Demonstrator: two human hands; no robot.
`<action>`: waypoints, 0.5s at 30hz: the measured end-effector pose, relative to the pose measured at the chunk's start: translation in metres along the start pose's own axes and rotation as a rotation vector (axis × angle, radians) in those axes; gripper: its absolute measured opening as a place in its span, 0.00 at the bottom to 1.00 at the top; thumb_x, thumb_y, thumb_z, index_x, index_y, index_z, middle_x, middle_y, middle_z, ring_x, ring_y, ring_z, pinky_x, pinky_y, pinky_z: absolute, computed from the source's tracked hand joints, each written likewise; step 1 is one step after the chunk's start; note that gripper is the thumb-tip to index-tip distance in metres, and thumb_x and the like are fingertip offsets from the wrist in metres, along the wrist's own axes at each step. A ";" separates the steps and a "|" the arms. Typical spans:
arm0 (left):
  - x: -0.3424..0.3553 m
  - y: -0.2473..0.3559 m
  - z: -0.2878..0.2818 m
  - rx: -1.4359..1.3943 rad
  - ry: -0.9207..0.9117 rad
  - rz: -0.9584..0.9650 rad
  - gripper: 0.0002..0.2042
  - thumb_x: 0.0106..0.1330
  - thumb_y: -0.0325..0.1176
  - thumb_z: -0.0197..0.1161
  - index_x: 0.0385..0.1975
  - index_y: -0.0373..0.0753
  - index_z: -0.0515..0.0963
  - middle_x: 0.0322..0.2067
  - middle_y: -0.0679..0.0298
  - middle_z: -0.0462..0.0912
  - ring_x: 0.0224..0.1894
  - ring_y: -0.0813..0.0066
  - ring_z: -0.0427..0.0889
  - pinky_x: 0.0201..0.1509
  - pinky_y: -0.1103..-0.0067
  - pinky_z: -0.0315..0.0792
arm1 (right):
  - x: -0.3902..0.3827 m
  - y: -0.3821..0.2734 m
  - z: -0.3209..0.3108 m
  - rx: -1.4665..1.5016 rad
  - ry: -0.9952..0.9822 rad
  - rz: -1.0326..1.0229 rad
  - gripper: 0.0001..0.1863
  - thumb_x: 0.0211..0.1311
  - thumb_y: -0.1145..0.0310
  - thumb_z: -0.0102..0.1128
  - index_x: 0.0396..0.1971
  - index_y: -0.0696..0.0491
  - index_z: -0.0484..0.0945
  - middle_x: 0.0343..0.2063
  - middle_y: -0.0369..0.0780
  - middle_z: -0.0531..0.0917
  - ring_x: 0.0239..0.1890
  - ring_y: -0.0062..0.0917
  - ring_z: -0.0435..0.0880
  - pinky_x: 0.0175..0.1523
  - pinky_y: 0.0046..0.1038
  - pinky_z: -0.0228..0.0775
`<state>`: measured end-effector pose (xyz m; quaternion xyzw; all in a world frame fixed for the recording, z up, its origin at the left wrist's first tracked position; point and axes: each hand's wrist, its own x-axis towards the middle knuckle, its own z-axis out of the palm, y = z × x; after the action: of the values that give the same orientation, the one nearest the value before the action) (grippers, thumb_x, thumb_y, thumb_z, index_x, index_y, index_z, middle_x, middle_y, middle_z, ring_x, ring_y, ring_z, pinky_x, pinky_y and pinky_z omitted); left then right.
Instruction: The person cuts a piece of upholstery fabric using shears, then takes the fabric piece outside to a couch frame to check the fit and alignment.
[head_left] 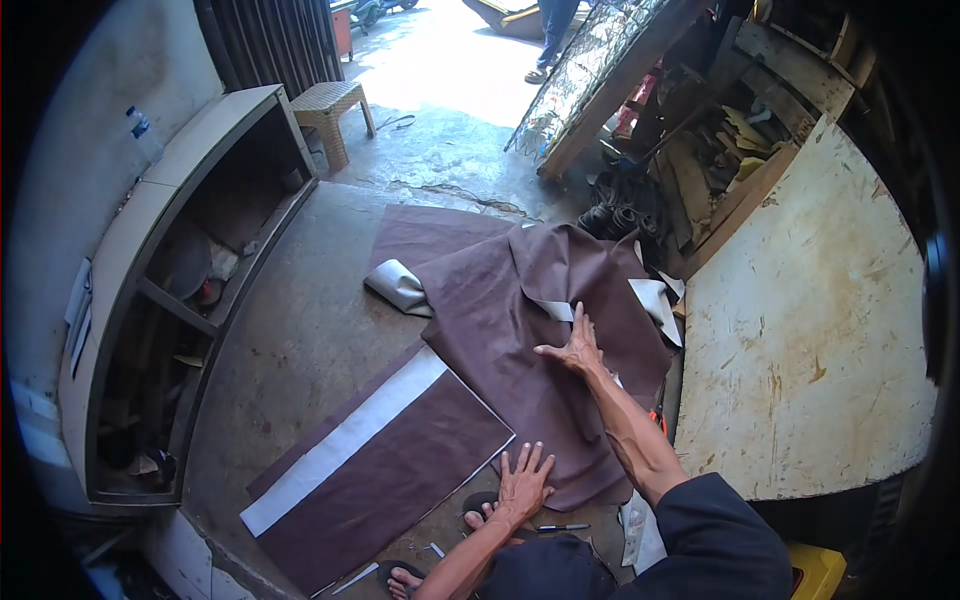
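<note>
A large sheet of dark brown leather-like material with a pale backing lies rumpled across the floor. My right hand rests on its middle with the fingers spread. My left hand, fingers also apart, is at the sheet's near edge, beside the corner of a flat rectangular brown panel. A pale strip runs along the panel's left part. Neither hand grips anything. Near my left hand a dark pen lies on the floor.
An open-fronted cabinet stands along the left wall, with a plastic bottle on top. A woven-pattern stool is beyond it. At right leans a worn whitish board, near wood scraps. Someone's leg shows outside.
</note>
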<state>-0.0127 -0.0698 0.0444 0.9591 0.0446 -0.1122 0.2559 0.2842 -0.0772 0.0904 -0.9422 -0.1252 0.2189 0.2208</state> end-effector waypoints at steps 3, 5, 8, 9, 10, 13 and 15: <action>0.008 -0.011 0.014 0.001 0.037 0.021 0.37 0.59 0.51 0.67 0.69 0.50 0.62 0.72 0.57 0.55 0.75 0.56 0.50 0.73 0.47 0.44 | 0.021 0.000 0.035 -0.149 0.147 -0.148 0.44 0.53 0.52 0.69 0.69 0.44 0.59 0.57 0.47 0.75 0.59 0.46 0.74 0.58 0.47 0.70; 0.011 -0.025 0.016 -0.637 0.289 -0.102 0.43 0.57 0.51 0.70 0.71 0.47 0.57 0.70 0.51 0.57 0.74 0.54 0.52 0.74 0.50 0.44 | 0.006 -0.012 0.046 0.001 0.272 -0.162 0.33 0.55 0.57 0.66 0.61 0.47 0.67 0.48 0.47 0.78 0.50 0.47 0.78 0.53 0.46 0.71; 0.027 -0.028 -0.058 -1.430 0.365 -0.307 0.48 0.54 0.56 0.72 0.70 0.40 0.55 0.68 0.48 0.61 0.71 0.55 0.60 0.73 0.55 0.51 | -0.096 -0.053 0.020 0.373 0.531 -0.338 0.11 0.56 0.67 0.61 0.39 0.54 0.80 0.31 0.48 0.82 0.36 0.47 0.82 0.40 0.42 0.73; 0.029 -0.021 -0.067 -2.023 0.336 -0.321 0.47 0.55 0.57 0.71 0.69 0.38 0.56 0.66 0.49 0.65 0.69 0.56 0.64 0.72 0.56 0.56 | -0.139 -0.050 0.005 0.353 0.540 -0.429 0.09 0.55 0.69 0.62 0.35 0.55 0.80 0.28 0.47 0.80 0.32 0.46 0.81 0.36 0.41 0.73; 0.029 -0.041 -0.061 -2.227 0.129 -0.173 0.45 0.55 0.57 0.71 0.67 0.36 0.60 0.62 0.50 0.69 0.65 0.57 0.69 0.67 0.59 0.64 | -0.185 -0.053 0.006 0.336 0.408 -0.477 0.07 0.53 0.70 0.63 0.31 0.55 0.78 0.24 0.47 0.77 0.29 0.45 0.79 0.35 0.42 0.71; 0.031 -0.040 -0.102 -2.200 -0.197 0.144 0.19 0.65 0.34 0.66 0.53 0.31 0.75 0.46 0.57 0.83 0.46 0.64 0.85 0.49 0.71 0.81 | -0.259 -0.035 0.008 0.342 0.331 -0.752 0.16 0.51 0.62 0.70 0.32 0.59 0.77 0.30 0.47 0.77 0.30 0.41 0.79 0.34 0.39 0.71; 0.022 -0.006 -0.166 -1.964 -0.114 -0.139 0.17 0.64 0.28 0.65 0.52 0.30 0.76 0.45 0.59 0.83 0.45 0.66 0.85 0.49 0.73 0.79 | -0.263 -0.027 -0.030 0.427 -0.090 -0.643 0.22 0.53 0.56 0.72 0.36 0.60 0.79 0.31 0.48 0.80 0.32 0.37 0.81 0.36 0.35 0.72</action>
<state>0.0393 0.0191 0.1766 0.3086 0.1618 -0.0863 0.9334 0.0649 -0.1522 0.2217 -0.7773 -0.3753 0.2007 0.4634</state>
